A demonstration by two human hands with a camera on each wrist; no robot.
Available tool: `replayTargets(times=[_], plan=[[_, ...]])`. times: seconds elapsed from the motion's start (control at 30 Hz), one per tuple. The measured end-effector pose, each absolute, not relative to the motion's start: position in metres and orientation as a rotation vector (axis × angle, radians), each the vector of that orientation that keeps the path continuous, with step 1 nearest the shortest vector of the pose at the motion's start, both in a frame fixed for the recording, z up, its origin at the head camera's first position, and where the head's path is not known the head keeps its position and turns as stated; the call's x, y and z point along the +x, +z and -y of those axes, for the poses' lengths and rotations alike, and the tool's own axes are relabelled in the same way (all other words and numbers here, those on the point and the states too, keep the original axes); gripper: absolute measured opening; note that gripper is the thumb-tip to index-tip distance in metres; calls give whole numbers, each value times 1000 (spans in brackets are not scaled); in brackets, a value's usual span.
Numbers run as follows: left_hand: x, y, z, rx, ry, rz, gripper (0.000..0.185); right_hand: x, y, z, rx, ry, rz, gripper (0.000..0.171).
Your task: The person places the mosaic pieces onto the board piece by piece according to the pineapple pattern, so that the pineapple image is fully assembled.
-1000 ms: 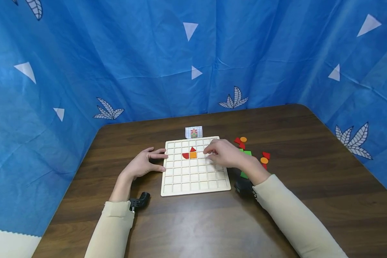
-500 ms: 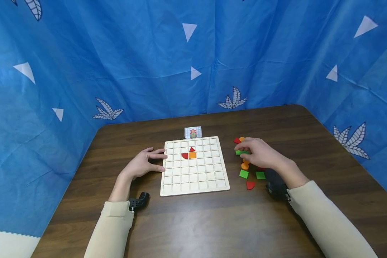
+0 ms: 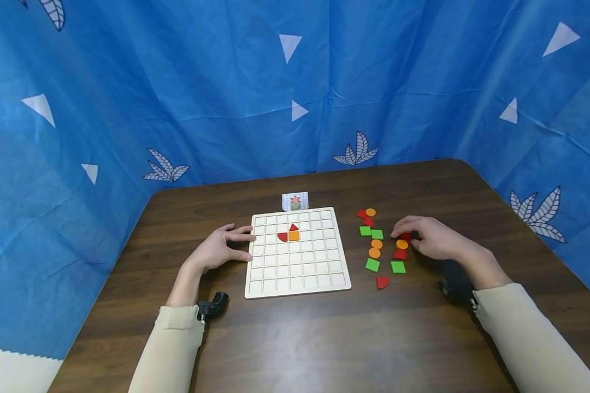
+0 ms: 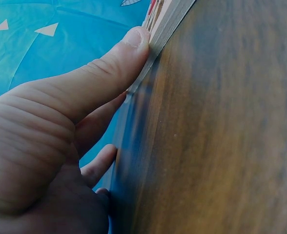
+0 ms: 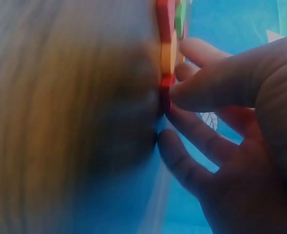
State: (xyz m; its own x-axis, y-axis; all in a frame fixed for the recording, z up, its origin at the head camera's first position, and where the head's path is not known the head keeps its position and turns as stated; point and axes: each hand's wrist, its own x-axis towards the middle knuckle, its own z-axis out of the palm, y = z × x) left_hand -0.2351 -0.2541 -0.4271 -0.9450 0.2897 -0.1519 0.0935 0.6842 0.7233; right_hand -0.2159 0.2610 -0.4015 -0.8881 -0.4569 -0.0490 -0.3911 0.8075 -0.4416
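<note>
My left hand [image 3: 219, 249] lies flat on the table [image 3: 285, 338], fingers relaxed and straight, with the thumb tip pressed against the left edge of the wooden grid board [image 3: 297, 273]; it grips nothing. The board sits near the middle of the table, and only three of its square cells are filled: a red triangle [image 3: 293, 227] in one cell, an orange square [image 3: 294, 236] in the cell just below it, and a red quarter-round piece [image 3: 282, 237] in the cell to the left of the square. My right hand [image 3: 432, 240] is out to the right of the board, over the loose pieces, fingers curled and pinching a small red piece [image 3: 406, 237] that lies beside an orange disc [image 3: 402, 244]. Other loose pieces lie scattered between the board's right edge and my hand: green squares [image 3: 372, 265], more orange discs [image 3: 375, 253] and red shapes [image 3: 382, 282]. A small pattern card [image 3: 295, 201] rests just beyond the board's far edge.
</note>
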Motion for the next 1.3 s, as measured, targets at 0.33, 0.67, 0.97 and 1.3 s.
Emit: replayTargets(times=[0.33,0.67,0.97,1.3], plan=[[-236,-427,252,294,1120,-2634,53,-215,-403,-275,-548,-575,-2920,24],[-234,-428,256,282,1107,-2638,50,-215,-408,-279,-447,-552,-2978,34],[-236,-428,254,274,1112,-2636,52,-213,-399,-282,-450,-559,-2871,40],[-234,-425,253,268,1098,-2630,51,-211,-399,-281,-487,-587,-2809,36]])
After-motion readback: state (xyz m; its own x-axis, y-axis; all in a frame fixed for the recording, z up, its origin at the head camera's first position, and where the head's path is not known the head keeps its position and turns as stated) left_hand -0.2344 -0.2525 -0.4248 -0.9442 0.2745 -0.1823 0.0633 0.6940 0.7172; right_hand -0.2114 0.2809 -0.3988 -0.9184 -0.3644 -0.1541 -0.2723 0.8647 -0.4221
